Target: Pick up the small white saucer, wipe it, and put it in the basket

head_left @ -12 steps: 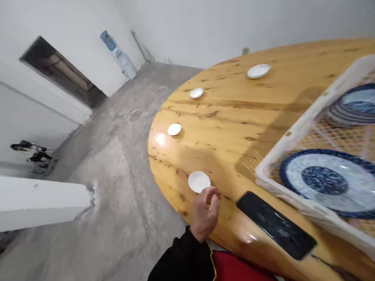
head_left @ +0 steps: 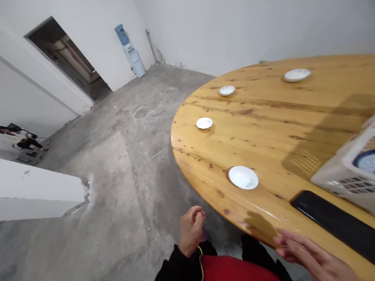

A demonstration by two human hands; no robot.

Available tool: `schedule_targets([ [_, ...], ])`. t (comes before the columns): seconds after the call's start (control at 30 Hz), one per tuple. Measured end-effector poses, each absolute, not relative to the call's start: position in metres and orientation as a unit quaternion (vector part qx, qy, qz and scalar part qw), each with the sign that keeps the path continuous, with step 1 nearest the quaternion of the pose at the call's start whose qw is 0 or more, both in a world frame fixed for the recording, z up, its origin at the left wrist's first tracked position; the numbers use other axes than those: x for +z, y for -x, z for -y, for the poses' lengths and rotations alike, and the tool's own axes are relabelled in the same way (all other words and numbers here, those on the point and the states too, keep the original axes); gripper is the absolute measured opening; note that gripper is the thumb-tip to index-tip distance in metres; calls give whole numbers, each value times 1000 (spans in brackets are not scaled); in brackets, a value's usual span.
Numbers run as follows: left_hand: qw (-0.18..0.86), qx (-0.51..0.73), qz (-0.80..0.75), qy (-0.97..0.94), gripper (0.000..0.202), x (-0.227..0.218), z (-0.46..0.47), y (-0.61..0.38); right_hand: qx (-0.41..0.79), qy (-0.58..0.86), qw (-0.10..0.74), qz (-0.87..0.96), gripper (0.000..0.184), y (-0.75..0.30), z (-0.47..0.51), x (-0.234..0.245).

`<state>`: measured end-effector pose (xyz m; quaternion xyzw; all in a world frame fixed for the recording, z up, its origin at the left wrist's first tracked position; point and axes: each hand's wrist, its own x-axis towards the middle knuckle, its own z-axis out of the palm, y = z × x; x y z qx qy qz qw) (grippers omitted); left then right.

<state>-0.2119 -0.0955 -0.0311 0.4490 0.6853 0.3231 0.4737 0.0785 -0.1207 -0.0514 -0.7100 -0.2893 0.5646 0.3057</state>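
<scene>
My left hand [head_left: 191, 229] hangs over the floor just off the table's edge, its fingers curled in with nothing visible in them. At the lower right my right hand [head_left: 310, 251] is held over the table edge, fingers stretched out and holding nothing. Nearest to both hands is a small white plate [head_left: 243, 177] with a faint printed pattern, lying on the wooden table [head_left: 234, 144]. Farther along the rim lie a second small plate [head_left: 204, 123], a third plate [head_left: 227, 91] and a larger-looking white dish [head_left: 297, 75].
A black phone [head_left: 336, 222] lies on the table above my right hand. Beside it stands a white plastic basket [head_left: 348, 175], with a blue-rimmed plate [head_left: 366, 160] partly in view. Across the grey floor are a water dispenser [head_left: 133, 58] and a seated person [head_left: 25, 140].
My left hand has drawn back from the nearest plate and off the table. My right hand has come into view. The view has swung left, so the table's things appear farther right.
</scene>
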Motion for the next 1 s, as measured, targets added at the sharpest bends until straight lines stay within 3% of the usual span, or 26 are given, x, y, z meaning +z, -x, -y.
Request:
schedule_targets([
  [0.17, 467, 311, -757, -334, 66, -31, 145, 289, 672, 621, 266, 304, 97, 21, 84, -5],
  [0.37, 484, 335, -777, -223, 86, -41, 165, 314, 689, 594, 249, 332, 89, 66, 65, -20],
  [0.67, 476, 253, -770, -341, 73, -51, 119, 349, 699, 608, 251, 279, 83, 95, 32, -56],
  [0.83, 410, 227, -745, -475, 54, -28, 40, 368, 714, 610, 216, 265, 80, 139, -4, -62],
  [1.0, 414, 184, -715, -532, 54, -6, -33, 379, 728, 599, 229, 242, 77, 175, -63, -71],
])
